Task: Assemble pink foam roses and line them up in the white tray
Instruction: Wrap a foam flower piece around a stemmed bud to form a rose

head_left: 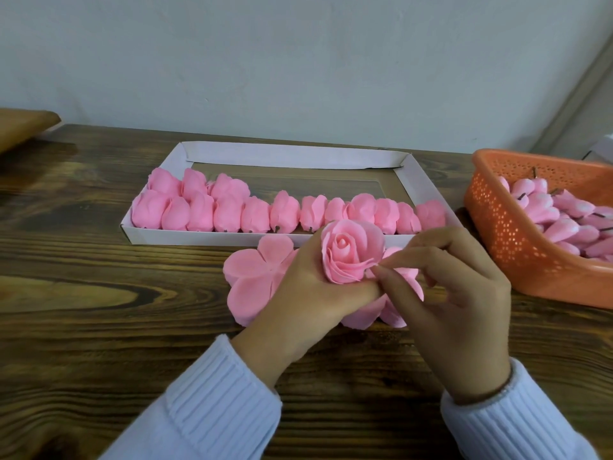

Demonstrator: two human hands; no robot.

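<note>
My left hand [302, 293] grips a pink foam rose [348, 252] from below, bloom facing up. My right hand [454, 287] pinches one of its outer petals at the rose's right edge with thumb and forefinger. Under both hands lies a stack of flat pink petal sheets [252, 280] on the wooden table. Behind them stands the white tray [421, 180]; a full row of pink roses [255, 214] fills its front edge, and three more sit behind at the left.
An orange perforated basket [497, 224] at the right holds several pink rose buds with dark stems. A brown wooden object [23, 124] sits at the far left edge. A pale wall rises right behind the table.
</note>
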